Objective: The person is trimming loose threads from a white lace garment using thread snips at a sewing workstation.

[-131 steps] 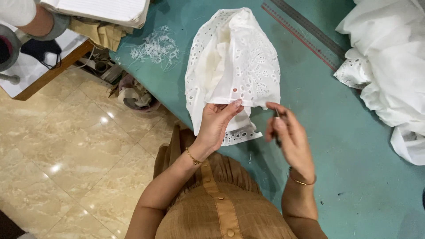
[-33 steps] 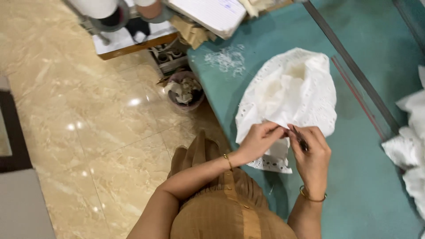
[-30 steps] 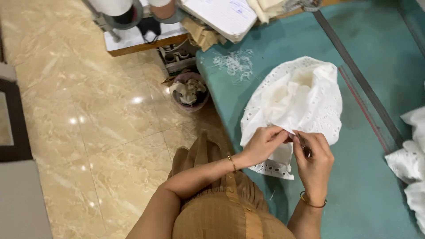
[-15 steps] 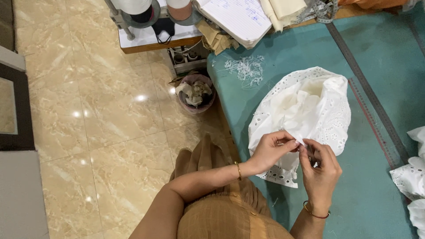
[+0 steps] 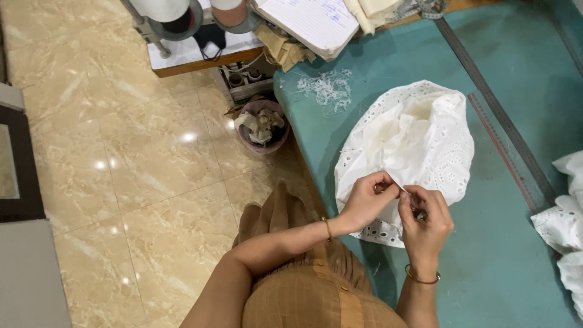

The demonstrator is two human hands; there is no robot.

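Observation:
A white eyelet-lace garment (image 5: 419,140) lies bunched on the teal table (image 5: 522,79). My left hand (image 5: 364,200) pinches the garment's near edge between thumb and fingers. Right beside it, my right hand (image 5: 425,222) is closed against the same edge; a small dark thing seems to sit between its fingers, too small to tell what. Both wrists wear thin bangles. The scalloped lace hem (image 5: 379,229) hangs below my hands at the table's front edge.
A long metal ruler (image 5: 495,109) lies on the table right of the garment. White thread scraps (image 5: 328,88) sit at the far left corner. More white fabric (image 5: 562,225) is heaped at the right. A scrap bin (image 5: 262,126) stands on the marble floor.
The view has swung left, showing more floor. My hands have stayed together at the garment's near edge, the left pinching closer to the right.

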